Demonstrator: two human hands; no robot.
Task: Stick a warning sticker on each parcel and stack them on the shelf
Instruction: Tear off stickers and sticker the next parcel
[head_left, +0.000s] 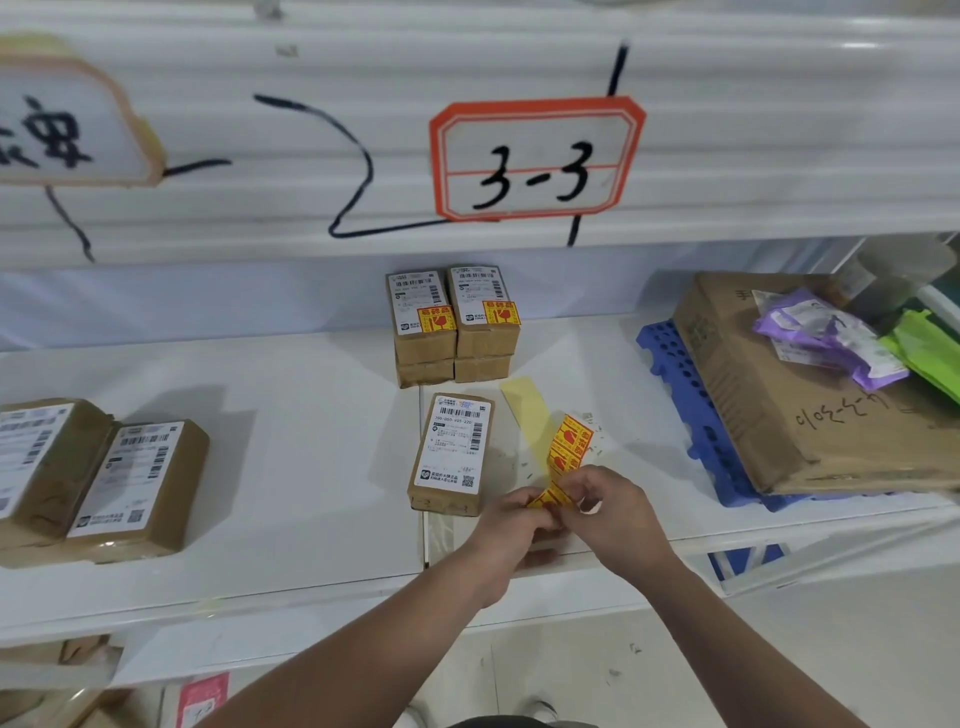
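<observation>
**Four parcels stickered and stacked, three still bare**

The white shelf (291, 415) carries the whole job. At its back stands the finished stack (453, 327): four small brown parcels in two columns of two, with yellow-and-red warning stickers visible on the two top ones; whether the lower pair carry stickers cannot be seen. Just in front lies the next parcel (453, 454), flat, shipping label up, no sticker on it yet. Well to the left, two more unstickered parcels (98, 478) lie side by side. So, by my reading, the task is a little past halfway.

On the right, a large cardboard box (769, 395) rests on a blue plastic pallet (691, 415), with purple and green poly mailers (831, 332) on top. These sit apart from the work area and block nothing.

Smaller: a spent yellow backing strip (524, 410) lies between the stack and the hands.

The sticker strip (569, 449) rises from the hands just right of the next parcel. The left hand (511, 519) and right hand (618, 512) meet over the shelf's front edge, the fingers of both pinched on the strip's lower end, apparently peeling one sticker free.
</observation>
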